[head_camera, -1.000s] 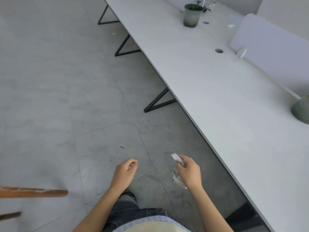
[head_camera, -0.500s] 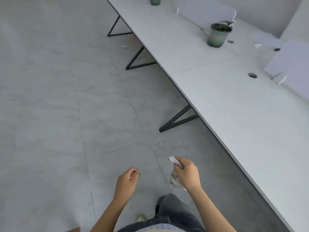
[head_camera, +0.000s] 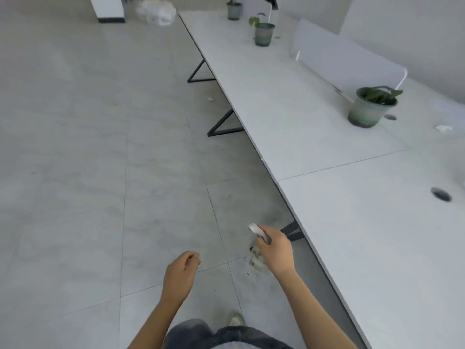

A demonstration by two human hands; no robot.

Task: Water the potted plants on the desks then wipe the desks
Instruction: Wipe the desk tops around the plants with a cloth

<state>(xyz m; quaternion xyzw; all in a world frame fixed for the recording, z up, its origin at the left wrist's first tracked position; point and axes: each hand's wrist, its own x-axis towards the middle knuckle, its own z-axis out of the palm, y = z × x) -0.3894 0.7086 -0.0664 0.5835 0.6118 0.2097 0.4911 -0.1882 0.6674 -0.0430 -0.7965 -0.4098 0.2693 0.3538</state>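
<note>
My right hand (head_camera: 275,250) is closed around a crumpled white cloth (head_camera: 257,259), held low over the floor just left of the desk edge. My left hand (head_camera: 182,272) hangs beside it in a loose fist, holding nothing. A long row of white desks (head_camera: 289,107) runs along the right. On it stand three green potted plants: the nearest (head_camera: 372,107) at the right, a second (head_camera: 263,33) further on, and a third (head_camera: 234,10) at the far end.
White divider panels (head_camera: 344,55) stand along the back of the desks. Cable holes (head_camera: 440,194) and a paper scrap (head_camera: 443,127) mark the desk top. Black angled legs (head_camera: 221,125) jut out below. A white bag (head_camera: 156,11) lies on the tiled floor far ahead.
The view has swung forward along the desk row as I walk; more desks and plants have come into sight. Both hands keep their pose, the right still gripping the cloth.
</note>
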